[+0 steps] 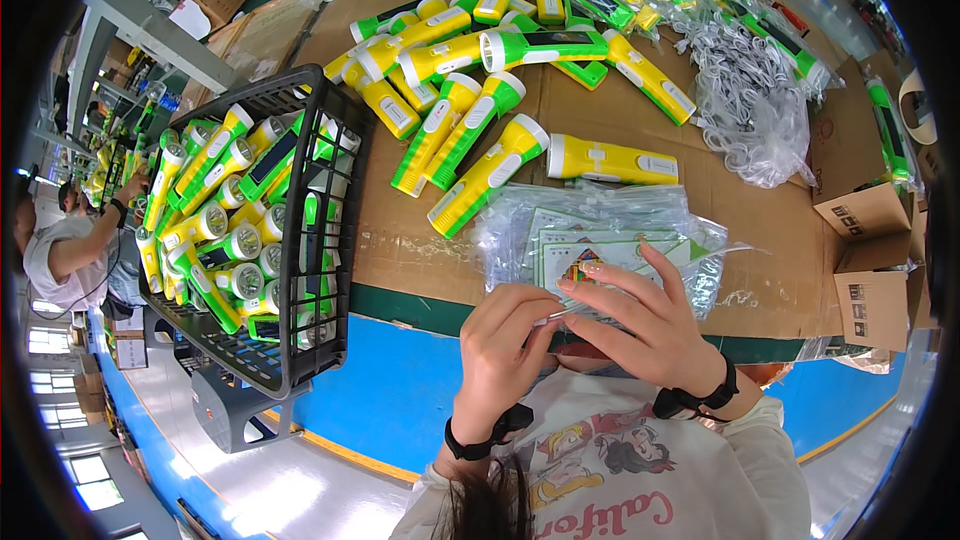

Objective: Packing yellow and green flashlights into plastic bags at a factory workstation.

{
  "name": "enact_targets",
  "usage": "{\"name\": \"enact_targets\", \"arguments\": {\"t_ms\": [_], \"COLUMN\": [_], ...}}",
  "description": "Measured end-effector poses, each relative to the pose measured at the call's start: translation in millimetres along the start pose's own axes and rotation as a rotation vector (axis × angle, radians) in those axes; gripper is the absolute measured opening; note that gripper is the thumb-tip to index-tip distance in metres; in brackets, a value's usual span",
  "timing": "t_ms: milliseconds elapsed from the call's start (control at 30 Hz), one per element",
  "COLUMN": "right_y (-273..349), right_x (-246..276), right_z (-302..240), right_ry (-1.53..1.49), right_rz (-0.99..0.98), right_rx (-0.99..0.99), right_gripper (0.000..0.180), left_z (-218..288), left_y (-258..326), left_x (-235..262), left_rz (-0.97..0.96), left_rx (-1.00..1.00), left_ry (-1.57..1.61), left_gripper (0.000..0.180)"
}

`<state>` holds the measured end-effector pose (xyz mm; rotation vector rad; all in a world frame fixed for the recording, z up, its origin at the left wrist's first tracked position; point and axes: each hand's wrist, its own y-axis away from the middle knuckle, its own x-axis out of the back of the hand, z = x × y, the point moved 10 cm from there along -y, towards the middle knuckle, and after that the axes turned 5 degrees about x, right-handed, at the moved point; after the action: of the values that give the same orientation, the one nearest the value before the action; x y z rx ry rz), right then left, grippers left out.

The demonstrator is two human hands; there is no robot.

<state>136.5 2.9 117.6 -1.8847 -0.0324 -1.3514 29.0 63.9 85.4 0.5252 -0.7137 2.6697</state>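
Close together at the table's front edge, my left hand (502, 340) and my right hand (655, 332) meet fingertip to fingertip. Thumb and fingers of the left pinch a thin, pale edge that looks like part of a clear plastic bag (700, 258). My right fingers bend over the same film, partly hiding it. Just beyond lie printed leaflets (552, 252) with a green border and a colourful picture, on a stack of clear bags (505, 230). Nearest to the hands, a yellow flashlight (612, 160) and a yellow-green flashlight (490, 175) lie behind the stack.
A black plastic crate (325, 210) full of flashlights stands at the left above a grey stool (235, 410). More flashlights (440, 60) pile up across the cardboard-covered table (410, 260). White cables (745, 90) and open cardboard boxes (870, 305) are at right. Another person (75, 255) works far left.
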Motion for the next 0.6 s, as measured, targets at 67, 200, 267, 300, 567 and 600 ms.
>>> {"name": "enact_targets", "arguments": {"t_ms": [67,200,267,300,567,600], "right_y": [-1,-2,2,3,7,9], "right_x": [-6,-10,-15,-13,-6,-6], "right_z": [13,44,48,49,64,62], "right_ry": [-0.064,-0.029,-0.068,-0.068,-0.521,-0.749], "right_rz": [-0.061,-0.2,-0.221,-0.221,-0.39,-0.439], "right_rx": [-0.089,-0.228,-0.175,-0.175,-0.169,-0.113], "right_gripper": [0.015,0.02,0.025,0.025,0.023,0.02], "left_z": [1,0,1,1,-19,-31], "left_y": [2,9,9,8,24,33], "left_x": [-1,-1,-3,-9,9,15], "left_rz": [-0.004,-0.037,-0.08,-0.161,-0.266,-0.239], "left_rx": [0.001,0.033,0.036,0.048,0.234,0.293], "left_ry": [-0.001,0.037,0.035,0.048,0.542,0.769], "left_gripper": [0.02,0.023,0.023,0.022,0.009,0.011]}}
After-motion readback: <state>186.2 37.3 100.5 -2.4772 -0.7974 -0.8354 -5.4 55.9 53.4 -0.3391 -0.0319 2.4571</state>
